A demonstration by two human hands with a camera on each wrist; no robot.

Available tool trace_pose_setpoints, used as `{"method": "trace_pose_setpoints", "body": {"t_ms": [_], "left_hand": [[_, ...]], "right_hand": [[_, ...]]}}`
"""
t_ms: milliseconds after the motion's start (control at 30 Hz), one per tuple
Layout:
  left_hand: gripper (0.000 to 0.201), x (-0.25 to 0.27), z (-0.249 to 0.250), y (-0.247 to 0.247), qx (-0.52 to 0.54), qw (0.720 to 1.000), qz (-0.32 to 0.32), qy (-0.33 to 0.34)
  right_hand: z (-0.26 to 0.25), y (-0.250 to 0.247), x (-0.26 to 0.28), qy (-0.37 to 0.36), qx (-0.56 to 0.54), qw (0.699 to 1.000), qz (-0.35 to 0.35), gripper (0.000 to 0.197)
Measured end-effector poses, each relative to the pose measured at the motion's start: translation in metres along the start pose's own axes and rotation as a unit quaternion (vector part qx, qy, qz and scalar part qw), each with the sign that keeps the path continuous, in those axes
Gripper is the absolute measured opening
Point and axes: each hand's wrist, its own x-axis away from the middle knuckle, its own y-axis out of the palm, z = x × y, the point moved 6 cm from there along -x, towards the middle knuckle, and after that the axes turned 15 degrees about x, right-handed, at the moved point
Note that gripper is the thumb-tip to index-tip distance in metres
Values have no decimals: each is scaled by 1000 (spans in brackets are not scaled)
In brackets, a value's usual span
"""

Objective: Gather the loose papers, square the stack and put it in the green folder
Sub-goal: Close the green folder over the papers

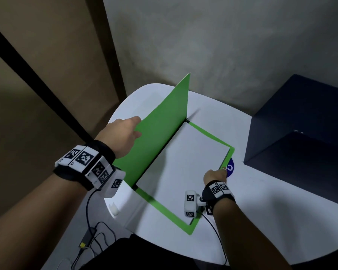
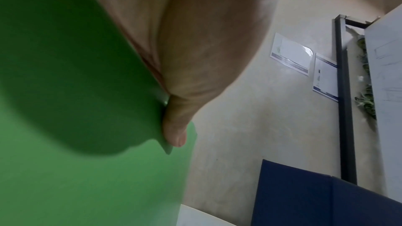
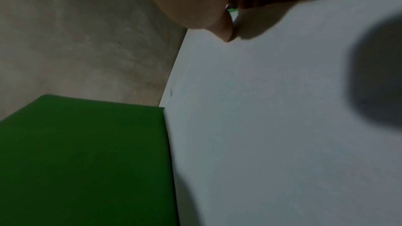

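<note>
Papers: a squared white stack (image 1: 185,162) lies flat on the lower leaf of the green folder (image 1: 158,133), one long edge close along the fold; green shows past it at the far, right and near edges.
Folder: open on the white table (image 1: 261,191); its lower leaf lies flat, its cover is raised on the left, standing steeply tilted from the fold.
Left hand (image 1: 123,137): pinches the outer edge of the raised cover; in the left wrist view the thumb (image 2: 176,126) lies against the green sheet near its corner. The other fingers are hidden behind the cover.
Right hand (image 1: 215,175): rests at the right edge of the stack near its corner, fingers curled down; in the right wrist view the fingertips (image 3: 227,30) meet the white sheet. Whether they pinch it or only press it I cannot tell.
Sticker: a round blue sticker (image 1: 230,168) on the table, just beside the folder's right edge, partly behind the right hand.
Box: a dark blue box (image 1: 300,143) stands on the right of the table, apart from the folder.
Cables: black cables (image 1: 98,236) lie on the floor at the table's near left side.
</note>
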Motion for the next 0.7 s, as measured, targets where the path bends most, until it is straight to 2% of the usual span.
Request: {"method": "trace_pose_setpoints", "body": {"t_ms": [100, 200, 300, 467, 567, 700], "left_hand": [[23, 3, 5, 5, 2, 1000, -6, 8], [29, 5, 8, 15, 6, 1000, -26, 11], [32, 11, 15, 21, 30, 998, -40, 30], [44, 36, 38, 45, 69, 990, -101, 71], [54, 45, 54, 76, 56, 983, -143, 100], [56, 53, 77, 123, 27, 975, -177, 130]], "right_hand": [[6, -4, -2, -12, 40, 999, -26, 41], [8, -6, 0, -38, 80, 996, -23, 43], [2, -11, 3, -62, 72, 996, -3, 49], [4, -17, 5, -64, 31, 997, -31, 41], [14, -17, -4, -72, -31, 992, -99, 32], [28, -24, 4, -58, -187, 957, -214, 38]]}}
